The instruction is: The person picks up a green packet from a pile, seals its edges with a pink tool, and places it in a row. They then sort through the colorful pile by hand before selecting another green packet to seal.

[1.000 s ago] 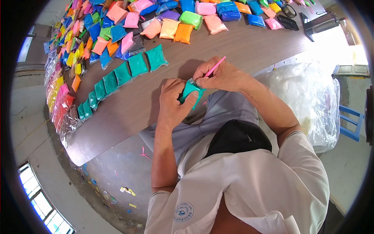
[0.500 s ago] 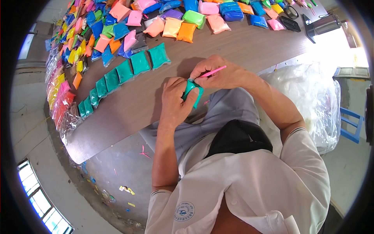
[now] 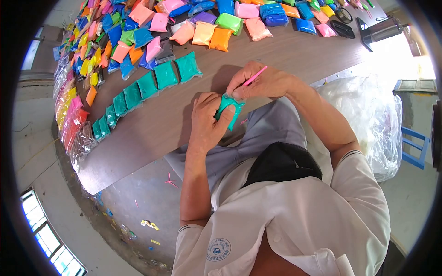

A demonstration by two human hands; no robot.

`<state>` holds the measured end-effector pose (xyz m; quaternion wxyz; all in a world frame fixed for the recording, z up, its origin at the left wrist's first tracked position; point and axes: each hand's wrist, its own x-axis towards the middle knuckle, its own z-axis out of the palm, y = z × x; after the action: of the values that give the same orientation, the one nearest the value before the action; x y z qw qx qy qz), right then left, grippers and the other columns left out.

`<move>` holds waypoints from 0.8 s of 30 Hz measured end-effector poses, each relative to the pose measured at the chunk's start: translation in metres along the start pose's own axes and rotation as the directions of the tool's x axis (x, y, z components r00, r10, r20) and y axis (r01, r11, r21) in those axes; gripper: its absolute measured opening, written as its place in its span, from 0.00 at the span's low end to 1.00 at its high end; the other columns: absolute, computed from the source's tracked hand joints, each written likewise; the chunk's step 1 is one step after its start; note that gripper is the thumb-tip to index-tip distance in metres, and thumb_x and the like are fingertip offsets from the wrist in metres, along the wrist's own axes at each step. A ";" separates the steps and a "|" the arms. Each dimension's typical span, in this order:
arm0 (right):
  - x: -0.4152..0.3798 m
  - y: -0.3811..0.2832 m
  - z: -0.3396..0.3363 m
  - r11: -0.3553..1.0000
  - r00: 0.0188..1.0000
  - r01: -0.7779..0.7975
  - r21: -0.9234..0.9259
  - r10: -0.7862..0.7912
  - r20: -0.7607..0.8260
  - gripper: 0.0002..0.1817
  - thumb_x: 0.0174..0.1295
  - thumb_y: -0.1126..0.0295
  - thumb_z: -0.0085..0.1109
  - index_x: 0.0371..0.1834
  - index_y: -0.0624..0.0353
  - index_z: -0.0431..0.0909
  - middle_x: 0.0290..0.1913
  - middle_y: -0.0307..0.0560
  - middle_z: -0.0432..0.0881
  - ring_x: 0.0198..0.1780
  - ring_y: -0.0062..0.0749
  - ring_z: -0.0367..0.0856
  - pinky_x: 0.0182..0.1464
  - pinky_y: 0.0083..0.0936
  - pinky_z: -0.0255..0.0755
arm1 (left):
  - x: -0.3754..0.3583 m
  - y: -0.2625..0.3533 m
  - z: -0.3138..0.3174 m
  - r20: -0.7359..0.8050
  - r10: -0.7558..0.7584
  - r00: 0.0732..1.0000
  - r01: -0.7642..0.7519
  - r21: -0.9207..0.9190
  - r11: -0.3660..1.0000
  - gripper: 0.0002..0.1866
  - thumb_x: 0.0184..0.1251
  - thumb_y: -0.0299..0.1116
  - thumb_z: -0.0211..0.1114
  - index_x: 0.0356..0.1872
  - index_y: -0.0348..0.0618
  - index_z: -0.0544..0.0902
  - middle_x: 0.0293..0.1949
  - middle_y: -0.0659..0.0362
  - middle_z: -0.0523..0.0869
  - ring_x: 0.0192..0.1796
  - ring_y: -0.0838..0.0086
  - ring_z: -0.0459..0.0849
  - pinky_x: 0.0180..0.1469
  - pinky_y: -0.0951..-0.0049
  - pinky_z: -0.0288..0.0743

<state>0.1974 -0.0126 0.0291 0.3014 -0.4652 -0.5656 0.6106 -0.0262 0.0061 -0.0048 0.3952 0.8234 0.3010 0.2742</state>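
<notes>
My left hand (image 3: 207,117) is closed round a small green packet (image 3: 229,110), its thumb lying across the front. At the packet's top edge, the fingertips of my right hand (image 3: 260,83) are pinched together and touch it. A pink stick (image 3: 255,75) is held in the right hand and points up and to the right. Whether the right fingertips also grip the packet's film is too small to tell. Beyond my hands, several green packets (image 3: 147,84) lie in a slanting row on the table (image 3: 138,138).
A heap of many-coloured packets (image 3: 202,33) covers the table's far side. Black tape (image 3: 343,15) and a metal device (image 3: 384,30) are at the far right. A large clear plastic bag (image 3: 363,115) stands right of my arm, near a blue stool (image 3: 415,147).
The pink stick has tilted more upright in my right hand. My right fingers have shifted slightly along the packet's top, and the packet's upper edge looks more spread out.
</notes>
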 end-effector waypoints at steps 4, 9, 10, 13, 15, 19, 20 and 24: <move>0.002 -0.003 0.003 0.997 1.000 -0.007 -0.083 0.005 -0.025 0.14 0.57 0.69 0.66 0.42 0.66 0.87 0.35 0.44 0.88 0.39 0.23 0.83 0.44 0.23 0.77 | -0.001 -0.001 0.001 -0.008 0.002 1.000 -0.002 -0.004 1.000 0.16 0.65 0.43 0.65 0.28 0.38 0.79 0.30 0.54 0.79 0.45 0.58 0.76 0.48 0.59 0.66; 0.000 0.000 0.010 0.980 0.993 0.078 -0.182 -0.093 -0.075 0.10 0.59 0.71 0.67 0.40 0.65 0.87 0.33 0.43 0.88 0.35 0.18 0.81 0.38 0.21 0.75 | 0.000 0.000 0.001 -0.024 0.007 1.000 -0.007 -0.011 1.000 0.16 0.64 0.42 0.65 0.27 0.38 0.78 0.29 0.53 0.78 0.44 0.58 0.76 0.48 0.59 0.66; -0.001 0.001 0.012 0.973 0.989 0.089 -0.212 -0.111 -0.093 0.09 0.59 0.72 0.67 0.39 0.65 0.86 0.32 0.43 0.88 0.35 0.17 0.81 0.37 0.21 0.75 | 0.000 0.001 0.001 -0.026 0.008 1.000 -0.008 -0.010 1.000 0.16 0.64 0.42 0.65 0.27 0.38 0.78 0.29 0.53 0.78 0.44 0.58 0.76 0.48 0.59 0.66; -0.002 0.004 0.016 0.945 0.970 0.160 -0.285 -0.204 -0.132 0.08 0.59 0.73 0.67 0.38 0.66 0.86 0.29 0.43 0.86 0.32 0.19 0.80 0.36 0.22 0.75 | 0.000 -0.001 0.002 -0.024 0.016 1.000 -0.016 0.007 1.000 0.16 0.64 0.41 0.65 0.26 0.37 0.77 0.29 0.53 0.78 0.43 0.57 0.76 0.48 0.59 0.66; -0.002 0.006 0.018 0.933 0.960 0.168 -0.317 -0.228 -0.163 0.08 0.59 0.72 0.66 0.38 0.65 0.86 0.29 0.41 0.85 0.31 0.20 0.80 0.34 0.22 0.74 | 0.000 -0.002 0.002 -0.021 0.020 1.000 -0.020 0.016 1.000 0.16 0.64 0.40 0.65 0.26 0.37 0.76 0.29 0.53 0.78 0.43 0.57 0.76 0.48 0.59 0.66; -0.002 -0.001 0.021 0.992 0.973 -0.037 -0.121 0.008 -0.229 0.08 0.58 0.71 0.65 0.37 0.64 0.85 0.29 0.38 0.83 0.28 0.19 0.78 0.28 0.19 0.71 | 0.000 -0.003 0.002 -0.046 0.011 0.999 -0.013 -0.034 0.999 0.17 0.66 0.41 0.65 0.27 0.37 0.76 0.30 0.53 0.79 0.44 0.57 0.76 0.49 0.59 0.67; -0.002 0.000 0.023 0.996 0.971 -0.069 0.063 0.082 -0.224 0.08 0.58 0.71 0.65 0.37 0.64 0.85 0.29 0.38 0.82 0.27 0.18 0.77 0.27 0.18 0.69 | -0.001 -0.003 0.002 -0.059 0.004 0.998 -0.008 -0.061 0.998 0.17 0.67 0.42 0.65 0.28 0.37 0.76 0.31 0.52 0.79 0.44 0.57 0.76 0.49 0.59 0.67; -0.001 0.017 0.030 0.834 0.969 -0.097 0.544 0.204 -0.139 0.08 0.59 0.71 0.64 0.38 0.64 0.84 0.27 0.35 0.80 0.24 0.14 0.72 0.22 0.14 0.63 | -0.005 -0.003 0.001 -0.084 -0.077 0.993 0.062 -0.175 0.983 0.17 0.68 0.43 0.64 0.30 0.36 0.77 0.35 0.51 0.81 0.45 0.56 0.77 0.50 0.60 0.68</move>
<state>0.1730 -0.0291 0.0103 0.4223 -0.4631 -0.3036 0.7177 -0.0296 0.0037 -0.0087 0.4602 0.7618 0.3224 0.3224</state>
